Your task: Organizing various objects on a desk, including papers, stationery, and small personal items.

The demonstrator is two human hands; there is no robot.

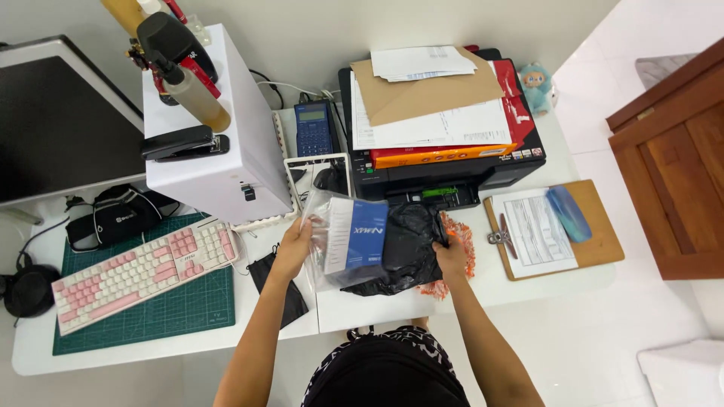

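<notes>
My left hand (pixel 292 249) grips the left edge of a clear plastic bag (pixel 326 226) that holds a blue and white box (pixel 358 235). My right hand (pixel 452 258) grips the right side of a black plastic bag (pixel 407 249) lying on the white desk (pixel 362 309). The clear bag sits partly on top of the black one. An orange fringed cloth (pixel 461 235) pokes out beside my right hand.
A black printer (pixel 452 177) stacked with papers, an envelope and a red folder stands behind. A white computer case (pixel 219 128), a calculator (pixel 313 128), a pink and white keyboard (pixel 143 271) on a green mat and a clipboard (pixel 554 230) surround the hands.
</notes>
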